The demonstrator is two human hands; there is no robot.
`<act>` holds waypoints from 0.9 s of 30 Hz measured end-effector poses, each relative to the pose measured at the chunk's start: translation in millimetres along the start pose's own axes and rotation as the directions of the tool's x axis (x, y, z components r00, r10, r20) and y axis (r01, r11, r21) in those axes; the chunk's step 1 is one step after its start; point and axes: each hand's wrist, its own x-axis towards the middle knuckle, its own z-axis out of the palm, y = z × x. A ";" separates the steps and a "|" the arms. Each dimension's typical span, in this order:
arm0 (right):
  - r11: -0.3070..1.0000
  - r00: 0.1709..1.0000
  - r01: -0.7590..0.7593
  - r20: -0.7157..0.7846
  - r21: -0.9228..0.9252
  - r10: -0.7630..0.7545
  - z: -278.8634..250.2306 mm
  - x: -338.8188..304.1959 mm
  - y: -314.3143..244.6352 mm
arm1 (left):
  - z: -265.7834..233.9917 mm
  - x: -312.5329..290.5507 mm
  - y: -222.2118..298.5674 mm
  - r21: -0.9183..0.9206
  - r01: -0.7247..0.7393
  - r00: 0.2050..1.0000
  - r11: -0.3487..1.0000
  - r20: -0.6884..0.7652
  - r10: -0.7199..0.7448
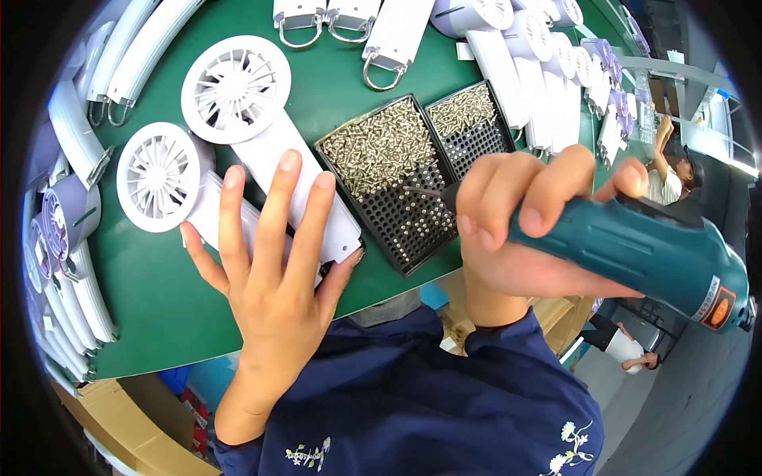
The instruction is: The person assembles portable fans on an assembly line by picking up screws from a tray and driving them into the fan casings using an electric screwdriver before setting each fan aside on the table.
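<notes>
My left hand lies with fingers spread over the handles of two white handheld fans. The larger-looking fan slants from upper left, and my thumb is at the lower end of its handle. Beside it is the second fan, its handle partly hidden beneath my fingers. My right hand is wrapped around a teal electric screwdriver held almost level. Its thin bit points left, with the tip over a black perforated screw tray. Small silver screws are heaped at the tray's far end, and others stand in holes.
Adjoining is a second black screw tray, partly covered by my right hand. More fans crowd the right, with others along the left edge. Handles with metal loops lie at the back. Cardboard boxes stand below the green table. Other people are at far right.
</notes>
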 end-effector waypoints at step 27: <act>0.996 0.999 -0.049 0.003 -0.069 0.050 73.8 -11.9 6.2 | 11.8 -3.5 -4.3 -0.036 -0.012 0.994 0.999 -0.111 0.008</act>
